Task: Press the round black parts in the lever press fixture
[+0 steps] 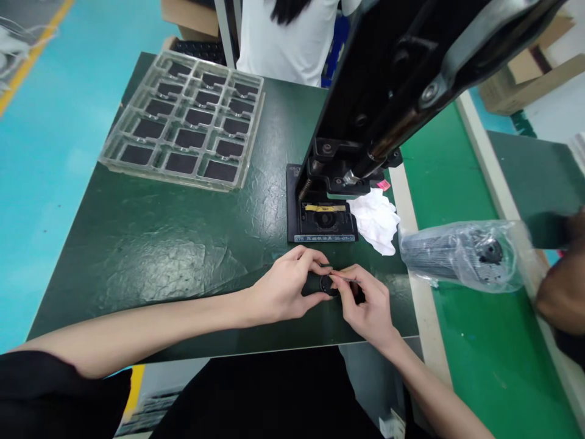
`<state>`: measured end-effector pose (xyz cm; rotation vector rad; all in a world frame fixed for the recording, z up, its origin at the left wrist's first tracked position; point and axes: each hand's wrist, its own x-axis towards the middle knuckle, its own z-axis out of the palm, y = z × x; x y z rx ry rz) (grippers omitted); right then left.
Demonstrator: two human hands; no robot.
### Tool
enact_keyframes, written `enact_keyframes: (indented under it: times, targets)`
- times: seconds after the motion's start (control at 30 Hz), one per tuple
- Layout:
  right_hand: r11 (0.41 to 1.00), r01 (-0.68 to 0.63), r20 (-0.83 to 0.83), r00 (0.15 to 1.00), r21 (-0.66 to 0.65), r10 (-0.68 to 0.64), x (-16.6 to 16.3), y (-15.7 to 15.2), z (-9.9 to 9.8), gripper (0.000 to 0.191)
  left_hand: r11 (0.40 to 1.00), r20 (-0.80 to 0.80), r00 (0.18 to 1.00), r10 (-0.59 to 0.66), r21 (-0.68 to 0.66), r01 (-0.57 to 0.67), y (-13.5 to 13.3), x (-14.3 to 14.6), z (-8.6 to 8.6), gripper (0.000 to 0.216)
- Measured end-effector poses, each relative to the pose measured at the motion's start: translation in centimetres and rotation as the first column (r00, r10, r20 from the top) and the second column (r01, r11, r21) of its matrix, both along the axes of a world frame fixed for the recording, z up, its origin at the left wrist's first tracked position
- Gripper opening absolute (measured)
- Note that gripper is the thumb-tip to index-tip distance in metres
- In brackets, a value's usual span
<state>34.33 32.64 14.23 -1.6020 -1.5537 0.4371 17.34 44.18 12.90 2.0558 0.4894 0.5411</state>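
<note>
My left hand (282, 290) pinches a small black round part (325, 284) between thumb and fingers, just above the green table mat (173, 244). My right hand (368, 303) meets it from the right, its fingers closed on thin tweezers (342, 278) whose tip touches the part. Both hands sit right in front of a black press fixture (323, 216) with a yellow strip across its nest.
A clear tray (185, 119) with several black-bottomed pockets lies at the back left. A crumpled white cloth (377, 219) rests beside the fixture. A plastic bag of black parts (461, 253) lies on the conveyor to the right. Another person's arm (564, 286) shows at the right edge, and someone in white (283, 36) stands behind the table.
</note>
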Motion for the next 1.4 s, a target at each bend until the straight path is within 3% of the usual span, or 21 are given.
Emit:
enact_keyframes:
  times: [0.4, 0.7, 0.8, 0.87, 0.97, 1.07, 1.23, 1.4]
  targets:
    - [0.995, -0.042, 0.215, 0.976, 0.093, 0.021, -0.6, 0.4, -0.1, 0.015, 1.0, -0.003, 1.0, 0.015, -0.013, -0.015, 0.1, 0.1, 0.3, 0.045]
    - [1.0, 0.019, 0.165, 0.986, 0.018, -0.022, -0.9, 0.4, -0.1, 0.021, 0.988, -0.037, 0.999, 0.028, -0.152, -0.033, 0.1, 0.3, 0.3, 0.048]
    - [0.999, 0.043, 0.079, 0.996, -0.019, -0.042, -0.9, 0.5, 0.2, 0.023, 0.988, -0.065, 0.997, 0.045, -0.145, -0.054, 0.2, 0.4, 0.4, 0.051]
    - [0.995, 0.093, -0.075, 0.993, -0.036, -0.095, -0.7, 0.7, 0.5, 0.024, 0.99, -0.075, 0.995, 0.061, -0.124, -0.07, 0.2, 0.4, 0.5, 0.055]
    - [0.968, 0.251, -0.309, 0.919, -0.024, -0.246, -0.2, 0.8, 0.7, 0.022, 0.988, -0.07, 0.996, 0.061, -0.138, -0.07, 0.2, 0.5, 0.5, 0.061]
    - [0.936, 0.353, -0.38, 0.866, 0.0, -0.326, 0.1, 0.6, 0.5, 0.019, 0.984, -0.06, 0.996, 0.064, -0.162, -0.073, 0.1, 0.4, 0.4, 0.06]
    - [0.969, 0.246, -0.191, 0.951, -0.002, -0.242, 0.0, 0.1, -0.1, 0.04, 0.985, -0.027, 0.999, 0.032, -0.167, -0.036, 0.3, 0.0, 0.4, 0.056]
    - [0.987, 0.15, -0.047, 0.988, 0.051, -0.148, 0.1, 0.1, -0.1, 0.057, 0.996, -0.016, 1.0, -0.014, -0.092, 0.013, 0.7, -0.2, 0.6, 0.055]
